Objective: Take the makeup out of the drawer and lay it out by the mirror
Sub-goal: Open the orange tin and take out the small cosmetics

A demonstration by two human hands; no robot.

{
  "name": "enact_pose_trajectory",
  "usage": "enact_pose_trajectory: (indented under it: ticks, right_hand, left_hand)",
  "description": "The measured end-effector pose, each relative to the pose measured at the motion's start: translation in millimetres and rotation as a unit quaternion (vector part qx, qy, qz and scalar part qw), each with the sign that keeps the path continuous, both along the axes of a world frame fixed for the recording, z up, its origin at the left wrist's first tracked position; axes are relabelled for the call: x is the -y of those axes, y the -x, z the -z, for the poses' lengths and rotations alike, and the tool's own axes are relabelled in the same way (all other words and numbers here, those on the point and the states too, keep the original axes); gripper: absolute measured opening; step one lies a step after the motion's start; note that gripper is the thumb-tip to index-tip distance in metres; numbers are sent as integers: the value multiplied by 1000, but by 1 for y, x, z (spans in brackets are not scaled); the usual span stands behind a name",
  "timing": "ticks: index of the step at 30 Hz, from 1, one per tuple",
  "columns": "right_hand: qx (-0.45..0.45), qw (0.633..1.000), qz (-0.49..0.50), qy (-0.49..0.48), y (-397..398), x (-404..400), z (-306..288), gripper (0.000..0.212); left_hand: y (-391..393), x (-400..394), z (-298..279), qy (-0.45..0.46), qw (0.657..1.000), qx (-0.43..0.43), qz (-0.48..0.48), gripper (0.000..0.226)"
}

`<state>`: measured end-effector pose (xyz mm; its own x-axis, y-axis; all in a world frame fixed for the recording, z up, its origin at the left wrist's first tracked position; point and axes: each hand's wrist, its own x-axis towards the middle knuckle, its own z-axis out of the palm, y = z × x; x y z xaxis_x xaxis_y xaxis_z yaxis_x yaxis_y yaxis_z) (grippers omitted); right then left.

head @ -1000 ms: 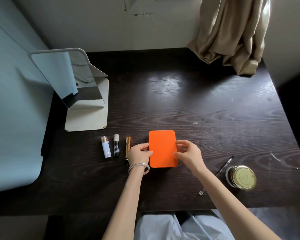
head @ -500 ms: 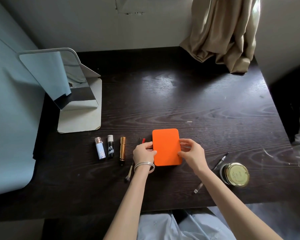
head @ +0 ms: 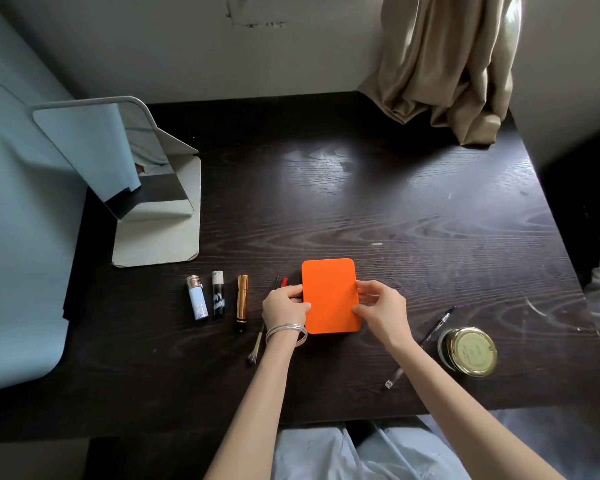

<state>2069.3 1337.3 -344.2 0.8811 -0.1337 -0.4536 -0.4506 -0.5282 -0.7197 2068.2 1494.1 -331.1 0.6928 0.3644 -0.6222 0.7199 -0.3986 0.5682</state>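
Note:
An orange flat makeup case [head: 329, 294] lies on the dark wooden table [head: 413, 220]. My left hand [head: 283, 304] grips its left edge and my right hand [head: 381, 308] grips its right edge. To the left, three small tubes stand in a row: a pale blue one [head: 197, 297], a black and white one [head: 218, 295] and a gold one [head: 242, 298]. A thin brush [head: 257, 346] and a red-tipped item [head: 283, 281] lie partly hidden under my left wrist. The standing mirror [head: 118, 157] is at the back left.
A black pen [head: 426, 339] lies right of my right forearm, beside a glass jar with a gold lid [head: 470, 351]. A beige curtain [head: 454, 64] hangs onto the table's back right corner. A pale blue sheet [head: 18, 237] covers the left side.
The orange case has shifted slightly to the right, away from the tubes, which uncovered the brush and the red-tipped item. Both hands stay on its edges.

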Motion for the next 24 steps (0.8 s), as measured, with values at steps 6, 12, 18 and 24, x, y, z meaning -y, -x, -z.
enact_pose_trajectory:
  ticks: [6, 12, 18, 24]
  right_hand:
    - [0, 998, -41, 58, -2, -5, 2, 47]
    - [-13, 993, -76, 93, -3, -5, 0, 48]
    - [-11, 990, -88, 107, -6, -5, -4, 46]
    - [-13, 989, -90, 120, -8, -5, -2, 47]
  left_hand:
    - [0, 0, 2, -34, 998, 5, 43, 39]
    - [-1, -4, 4, -37, 998, 4, 49, 38]
    - [-2, -3, 8, -29, 999, 26, -34, 22]
    - [-10, -2, 8, -29, 998, -9, -46, 24]
